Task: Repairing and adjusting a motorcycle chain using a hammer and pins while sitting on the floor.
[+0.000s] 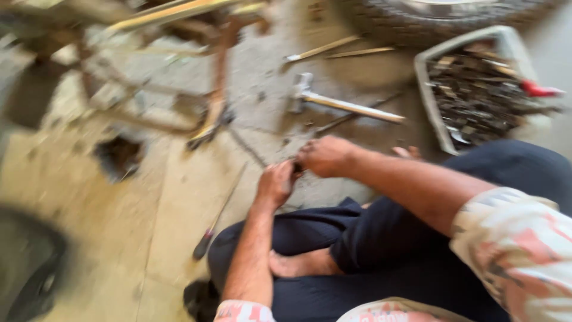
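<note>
Bare hands (301, 170) meet; fingers curled

A hammer (342, 104) lies on the concrete floor (149, 226) near a tray of metal scrap (476, 89), a screwdriver (217, 217) apart.

My wearer: dark navy trousers (381, 250), short sleeves (518, 250) in pale cloth with pink and grey pattern, bare forearms, bare foot (298, 264).
</note>
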